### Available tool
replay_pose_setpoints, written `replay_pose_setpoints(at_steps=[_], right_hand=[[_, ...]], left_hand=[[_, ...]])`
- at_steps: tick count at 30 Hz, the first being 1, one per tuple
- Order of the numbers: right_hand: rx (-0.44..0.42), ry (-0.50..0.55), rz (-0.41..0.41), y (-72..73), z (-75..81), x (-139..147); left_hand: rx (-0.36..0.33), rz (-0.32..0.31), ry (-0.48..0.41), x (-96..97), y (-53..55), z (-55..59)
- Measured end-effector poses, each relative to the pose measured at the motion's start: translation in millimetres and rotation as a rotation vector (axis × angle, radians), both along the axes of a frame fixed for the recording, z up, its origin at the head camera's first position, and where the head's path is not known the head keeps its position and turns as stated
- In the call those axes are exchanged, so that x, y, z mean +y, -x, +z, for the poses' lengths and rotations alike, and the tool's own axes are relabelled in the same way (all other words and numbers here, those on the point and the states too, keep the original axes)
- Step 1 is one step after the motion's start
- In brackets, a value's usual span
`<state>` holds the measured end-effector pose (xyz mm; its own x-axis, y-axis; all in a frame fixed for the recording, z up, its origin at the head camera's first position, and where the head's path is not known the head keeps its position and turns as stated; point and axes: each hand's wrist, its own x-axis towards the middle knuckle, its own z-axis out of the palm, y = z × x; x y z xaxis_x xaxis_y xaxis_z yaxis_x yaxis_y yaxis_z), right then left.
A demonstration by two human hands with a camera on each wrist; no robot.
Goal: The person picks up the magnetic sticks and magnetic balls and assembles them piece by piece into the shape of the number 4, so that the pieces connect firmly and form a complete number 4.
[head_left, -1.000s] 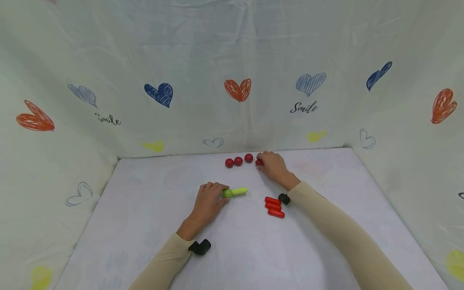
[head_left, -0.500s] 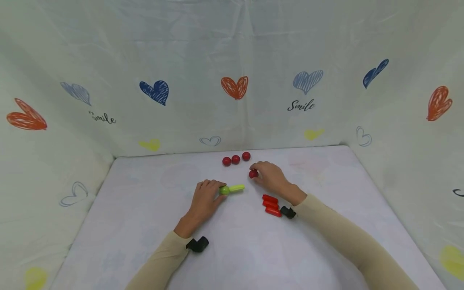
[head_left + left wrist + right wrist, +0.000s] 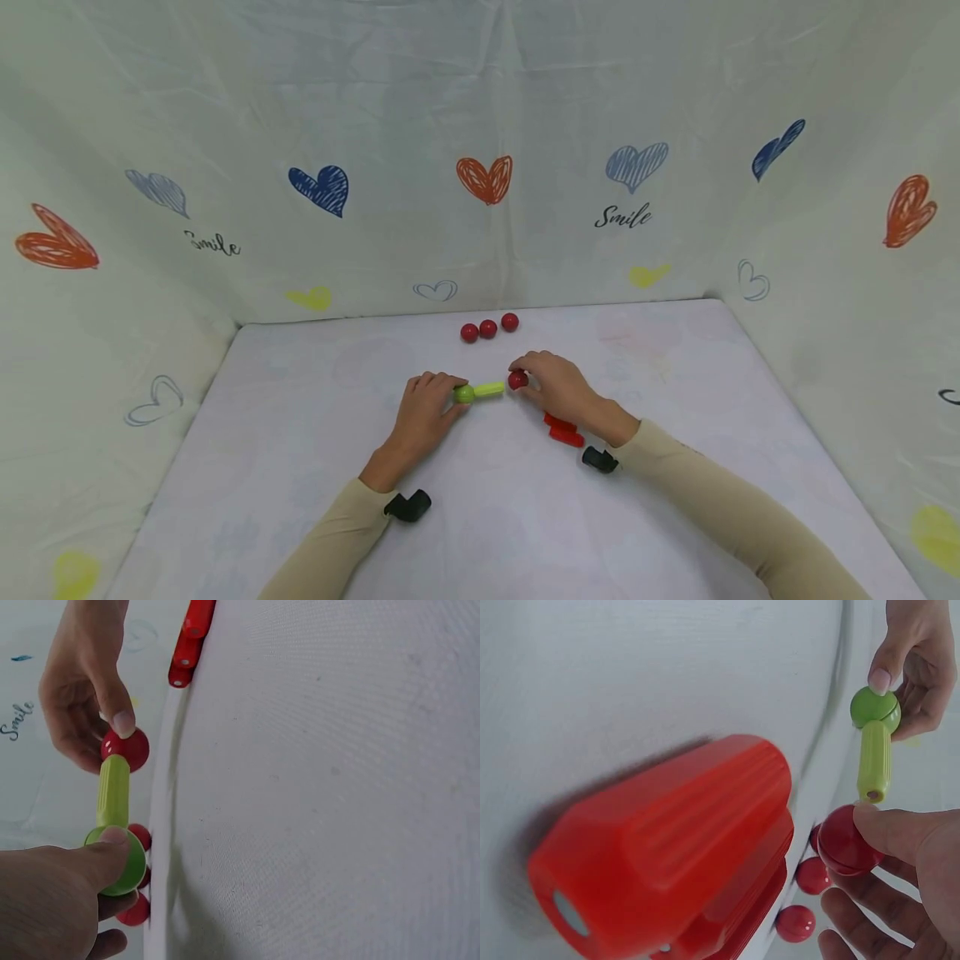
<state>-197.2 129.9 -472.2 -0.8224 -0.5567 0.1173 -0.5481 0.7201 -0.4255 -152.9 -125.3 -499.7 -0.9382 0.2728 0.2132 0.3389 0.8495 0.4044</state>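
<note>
My left hand [image 3: 424, 421] pinches a green ball [image 3: 465, 395] between thumb and fingers. A yellow-green ridged rod [image 3: 490, 389] sticks out of that ball toward the right. My right hand [image 3: 561, 387] holds a red ball [image 3: 517, 381] between thumb and fingertips, right by the rod's free end. Whether ball and rod touch, I cannot tell. In the right wrist view, a hole shows in the end of the rod [image 3: 874, 765], facing the red ball [image 3: 844, 841]. Red ridged rods [image 3: 675, 840] lie below my right hand, partly hidden by it in the head view.
Three more red balls [image 3: 488, 329] stand in a row near the back of the white table [image 3: 337, 358]. Behind it and at both sides hang pale curtains [image 3: 405, 108] printed with hearts. A black wrist camera [image 3: 600, 460] sits close to the red rods.
My right hand has brought a red ball from the back row forward and slightly left to the yellow-green rod's end. My left hand keeps its hold on the green ball.
</note>
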Motion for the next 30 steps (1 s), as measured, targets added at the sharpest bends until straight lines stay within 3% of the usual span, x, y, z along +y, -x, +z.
replay_pose_setpoints(at_steps=[8,15,22,30], right_hand=[[0.019,0.022,0.027,-3.5,-1.8,-4],[0.021,0.012,0.005,-10.6,-3.2,-9],[0.014,-0.004,-0.018,-20.0,-9.3,-18],[0.022,-0.017,-0.028,-26.6,-14.9,-28]], left_hand=[[0.023,-0.006,0.001,-0.9,-1.6,-2.5],[-0.014,-0.004,0.021,-4.3,-2.1,0.3],[-0.026,-0.041,0.073,-13.1,1.4,4.0],[-0.049,-0.076,0.065,-22.0,6.2,6.5]])
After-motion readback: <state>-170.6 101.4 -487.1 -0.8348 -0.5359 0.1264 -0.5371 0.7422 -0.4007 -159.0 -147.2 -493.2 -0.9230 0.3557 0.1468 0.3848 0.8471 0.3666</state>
